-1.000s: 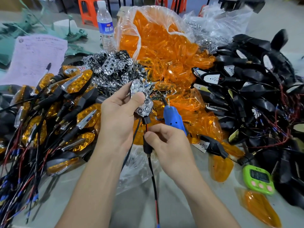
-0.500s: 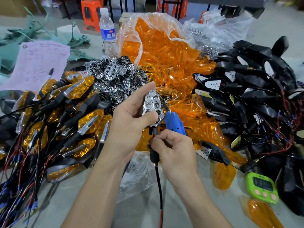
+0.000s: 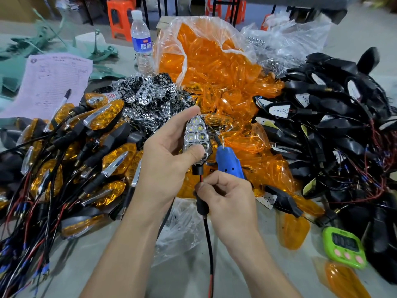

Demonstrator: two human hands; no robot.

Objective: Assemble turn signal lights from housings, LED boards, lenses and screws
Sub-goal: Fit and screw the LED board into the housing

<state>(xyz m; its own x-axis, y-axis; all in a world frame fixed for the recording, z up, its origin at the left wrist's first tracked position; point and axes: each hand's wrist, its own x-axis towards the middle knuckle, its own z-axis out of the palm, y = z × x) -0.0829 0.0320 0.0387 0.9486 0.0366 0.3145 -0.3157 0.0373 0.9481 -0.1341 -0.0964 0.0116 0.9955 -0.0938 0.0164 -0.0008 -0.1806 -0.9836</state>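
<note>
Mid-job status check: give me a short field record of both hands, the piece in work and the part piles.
Left hand: grips lensless light unit, LED reflector facing camera
Right hand: holds blue screwdriver, pinches the unit's wire
Lens: not yet fitted
Orange lenses: bagged, centre back
Black housings: piled right
Finished lights: piled left
Green timer: table, near right

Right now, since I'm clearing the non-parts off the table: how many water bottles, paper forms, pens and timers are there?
Water bottle: 1
Paper form: 1
Pen: 1
Timer: 1
Total: 4
</note>
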